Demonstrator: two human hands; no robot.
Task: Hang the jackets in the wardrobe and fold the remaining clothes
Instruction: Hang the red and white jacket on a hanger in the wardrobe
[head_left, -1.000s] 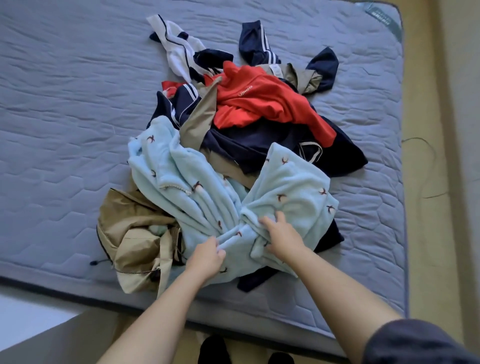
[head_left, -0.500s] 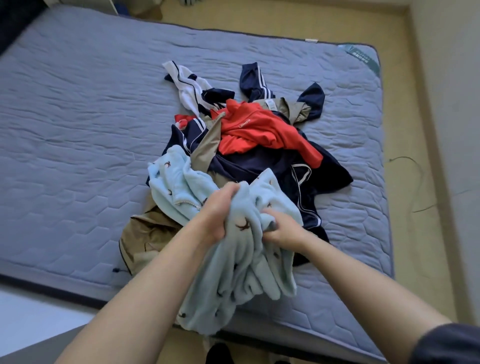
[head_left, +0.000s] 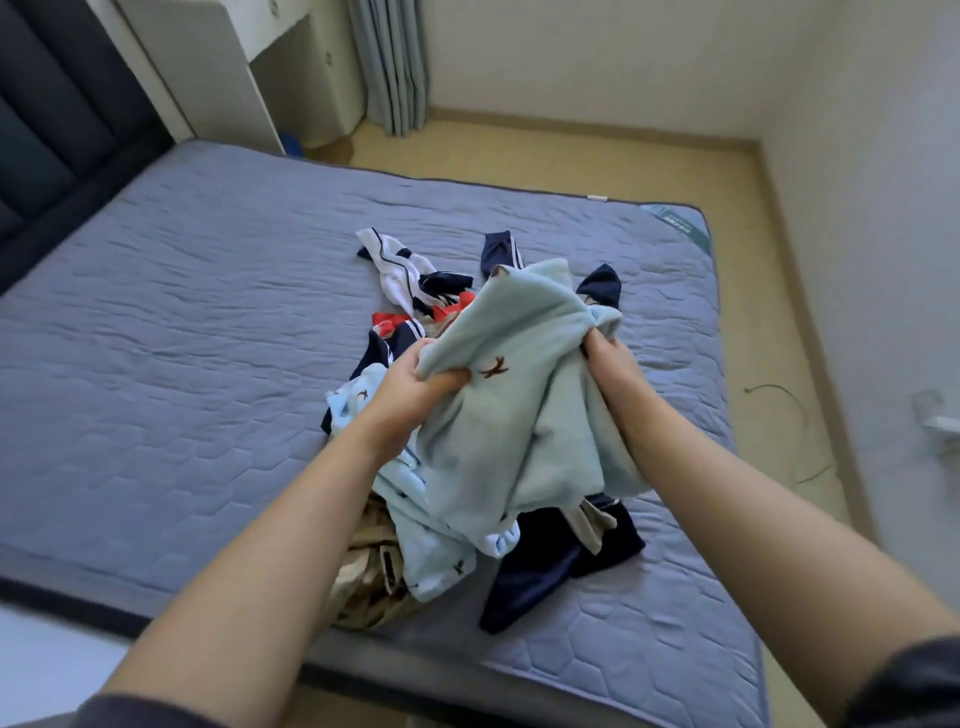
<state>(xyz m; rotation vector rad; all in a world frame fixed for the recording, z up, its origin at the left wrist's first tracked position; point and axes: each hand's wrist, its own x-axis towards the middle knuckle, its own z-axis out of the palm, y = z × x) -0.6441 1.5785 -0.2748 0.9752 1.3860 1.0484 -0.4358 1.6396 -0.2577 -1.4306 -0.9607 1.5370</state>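
Both hands — left hand (head_left: 410, 384), right hand (head_left: 610, 369) — grip fleece garment (head_left: 519, 415).

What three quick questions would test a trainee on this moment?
1. True or false: the left hand and the right hand both grip the light blue fleece garment.
2. Multiple choice: what does the clothes pile lie on? A, a wooden table. B, the grey quilted mattress. C, a carpet.
3. Fill the gap: the tan garment lies on the side of the pile ____ the person (nearest or farthest from).

Key: 1 true; 2 B; 3 nearest.
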